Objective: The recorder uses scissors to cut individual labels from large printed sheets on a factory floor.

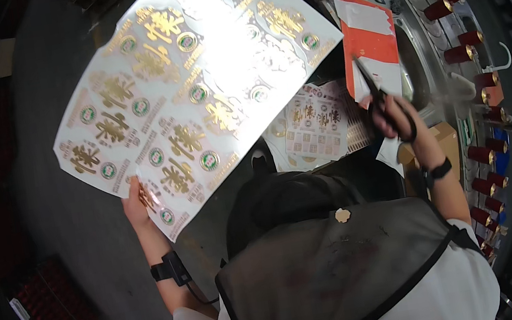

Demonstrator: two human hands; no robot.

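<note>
The left hand (136,204) pinches the lower edge of a large glossy sheet (183,104) printed with gold characters and round green emblems, which spreads upward and rightward from its fingers. The right hand (395,118) holds dark scissors (378,95), their handles at its fingers and their blades pointing up past the fingertips, across the view of an orange-and-white packet (371,41). Left of those fingers lie smaller printed sheets (315,130); to their right stand dark red cups (457,54).
</note>
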